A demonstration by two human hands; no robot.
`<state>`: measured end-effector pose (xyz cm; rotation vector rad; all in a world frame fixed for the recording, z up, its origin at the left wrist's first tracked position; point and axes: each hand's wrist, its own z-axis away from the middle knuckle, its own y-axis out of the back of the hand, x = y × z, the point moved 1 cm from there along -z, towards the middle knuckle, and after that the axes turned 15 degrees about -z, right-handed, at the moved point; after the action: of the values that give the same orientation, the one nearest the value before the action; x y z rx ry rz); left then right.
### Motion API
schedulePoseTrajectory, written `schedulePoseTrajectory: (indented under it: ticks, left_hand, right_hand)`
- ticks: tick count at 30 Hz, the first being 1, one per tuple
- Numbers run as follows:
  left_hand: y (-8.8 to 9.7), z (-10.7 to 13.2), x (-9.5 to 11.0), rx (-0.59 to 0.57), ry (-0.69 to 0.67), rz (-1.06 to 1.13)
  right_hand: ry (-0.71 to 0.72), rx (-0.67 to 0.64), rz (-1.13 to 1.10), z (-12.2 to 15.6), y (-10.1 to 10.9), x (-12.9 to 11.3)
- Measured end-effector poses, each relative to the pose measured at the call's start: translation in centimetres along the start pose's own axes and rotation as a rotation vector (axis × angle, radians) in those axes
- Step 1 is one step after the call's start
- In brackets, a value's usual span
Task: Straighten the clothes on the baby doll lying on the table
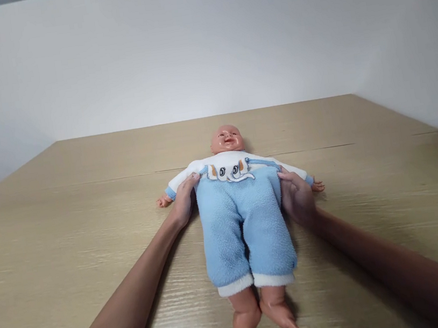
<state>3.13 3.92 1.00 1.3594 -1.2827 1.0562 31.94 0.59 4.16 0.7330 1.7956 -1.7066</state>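
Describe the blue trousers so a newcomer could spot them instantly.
On the wooden table lies a baby doll on its back. The left hand and right hand grip its fleecy light-blue trousers at the waist; white cuffs distinguish them from the white top.

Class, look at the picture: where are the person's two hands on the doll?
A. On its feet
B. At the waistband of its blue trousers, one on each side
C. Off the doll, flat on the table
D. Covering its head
B: the left hand and right hand sit at either side of the doll's blue trousers, at the waistband.
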Motion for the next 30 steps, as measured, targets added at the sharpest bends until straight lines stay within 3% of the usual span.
schedulePoseTrajectory:
  ticks: [4,9,11,16,20,23,25,27,28,30]
  left_hand:
    - [0.1,0.7,1.0,-0.011,-0.019,-0.093]
    - [-0.4,1.7,2.8,0.075,-0.143,-0.172]
    - [-0.7,1.6,2.9,0.132,-0.189,-0.208]
    - [-0.7,1.4,2.2,0.236,-0.244,-0.295]
    - [-0.4,1.6,2.4,0.288,-0.281,-0.402]
    - [-0.3,1.9,2.7,0.325,-0.327,-0.461]
    - [-0.3,2.0,2.8,0.349,-0.348,-0.470]
    - [-0.2,2.0,2.7,0.361,-0.373,-0.490]
    - [-0.2,2.0,2.6,0.364,-0.393,-0.508]
    - [-0.1,2.0,2.4,0.358,-0.442,-0.552]
  right_hand:
    - [0.092,-0.042,0.080,0.1,0.5,0.1]
    - [0.211,-0.044,0.563,0.4,0.3,-1.3]
    - [0.222,-0.055,0.635,-0.3,-0.4,-2.2]
    - [0.108,-0.131,0.460,-4.4,-3.3,-3.8]
    - [0.278,-0.142,0.742,-7.5,-6.6,-3.1]
    - [0.338,-0.323,0.961,-9.7,-10.0,-1.0]
    - [0.244,-0.540,1.044,-11.4,-12.3,1.0]
    - [0.011,-0.776,1.033,-13.1,-14.2,3.3]
    - [-0.119,-0.849,0.971,-13.9,-15.0,4.5]
    - [-0.236,-0.871,0.819,-15.1,-16.1,6.8]
